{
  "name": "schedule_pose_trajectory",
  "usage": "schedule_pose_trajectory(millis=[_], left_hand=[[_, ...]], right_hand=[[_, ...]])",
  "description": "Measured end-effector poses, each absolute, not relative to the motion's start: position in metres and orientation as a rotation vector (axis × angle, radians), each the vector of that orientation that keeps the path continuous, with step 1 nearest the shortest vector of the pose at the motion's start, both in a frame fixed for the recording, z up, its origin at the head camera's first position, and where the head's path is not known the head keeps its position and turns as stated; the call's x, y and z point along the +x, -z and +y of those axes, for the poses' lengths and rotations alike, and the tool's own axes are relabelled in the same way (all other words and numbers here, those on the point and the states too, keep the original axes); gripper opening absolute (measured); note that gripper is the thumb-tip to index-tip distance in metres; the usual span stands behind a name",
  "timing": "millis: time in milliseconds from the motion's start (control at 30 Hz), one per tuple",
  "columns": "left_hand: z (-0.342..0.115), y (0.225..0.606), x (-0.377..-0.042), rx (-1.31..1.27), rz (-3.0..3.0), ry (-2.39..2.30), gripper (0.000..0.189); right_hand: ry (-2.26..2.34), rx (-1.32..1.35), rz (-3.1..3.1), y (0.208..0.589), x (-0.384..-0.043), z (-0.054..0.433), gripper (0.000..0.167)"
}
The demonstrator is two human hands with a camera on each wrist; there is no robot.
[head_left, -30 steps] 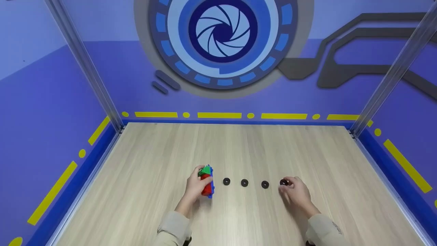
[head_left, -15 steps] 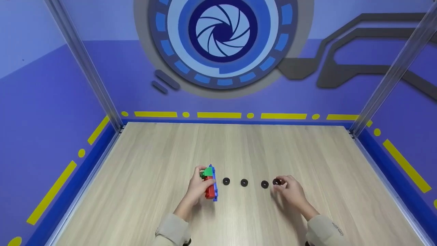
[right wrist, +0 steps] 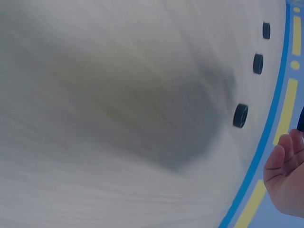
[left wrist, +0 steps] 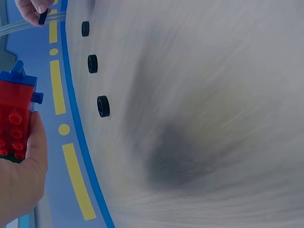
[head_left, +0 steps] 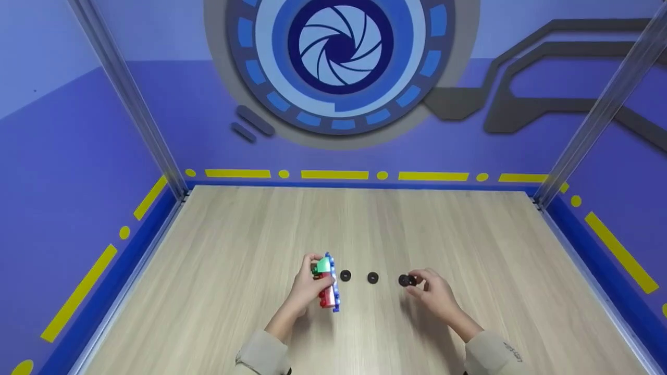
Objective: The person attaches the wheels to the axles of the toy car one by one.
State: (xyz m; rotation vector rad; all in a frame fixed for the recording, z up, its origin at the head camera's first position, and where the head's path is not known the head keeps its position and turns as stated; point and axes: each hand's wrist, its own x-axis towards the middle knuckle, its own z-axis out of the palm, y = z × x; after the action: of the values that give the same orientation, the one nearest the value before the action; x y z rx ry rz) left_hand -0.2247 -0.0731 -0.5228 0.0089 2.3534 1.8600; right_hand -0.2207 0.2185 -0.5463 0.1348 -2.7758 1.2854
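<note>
My left hand [head_left: 306, 287] holds a toy block car [head_left: 327, 298] tipped up off the table. The car has a blue chassis, a red studded block and a green block. In the left wrist view, a blue peg [left wrist: 37, 98] juts from the chassis. My right hand [head_left: 439, 298] pinches a small black toy wheel [right wrist: 301, 121], raised above the table. Three more black wheels lie in a row: one [head_left: 346, 275] beside the car, one [head_left: 373, 277] in the middle, and one [head_left: 403, 280] that the held wheel partly overlaps in the head view.
The wood-grain table [head_left: 354, 224] is bounded by a blue back wall [head_left: 172, 125] and side walls with yellow dashes. Metal posts [head_left: 135, 104] stand at the back corners.
My right hand has carried its wheel leftward, from the right end of the row to above the rightmost wheel lying there. The left hand has shifted slightly right, tilting the car.
</note>
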Motion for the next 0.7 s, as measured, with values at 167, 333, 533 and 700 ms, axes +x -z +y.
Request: schedule_pose_trajectory(millis=[167, 333, 533, 700], left_hand=[[-0.072, 0.522, -0.221, 0.071, 2.321, -1.885, 0.05], [-0.071, 0.521, -0.219, 0.08, 2.29, -1.9, 0.053], [-0.069, 0.52, -0.218, 0.078, 2.268, -1.899, 0.054], [-0.066, 0.52, -0.217, 0.101, 2.277, -1.894, 0.053]], right_hand=[[-1.294, 0.233, -2.762, 0.543, -0.216, 0.21, 0.025], [-1.285, 0.292, -2.756, 0.539, -0.211, 0.202, 0.024], [-1.262, 0.346, -2.762, 0.536, -0.207, 0.196, 0.024], [-1.268, 0.396, -2.763, 0.533, -0.204, 0.191, 0.026]])
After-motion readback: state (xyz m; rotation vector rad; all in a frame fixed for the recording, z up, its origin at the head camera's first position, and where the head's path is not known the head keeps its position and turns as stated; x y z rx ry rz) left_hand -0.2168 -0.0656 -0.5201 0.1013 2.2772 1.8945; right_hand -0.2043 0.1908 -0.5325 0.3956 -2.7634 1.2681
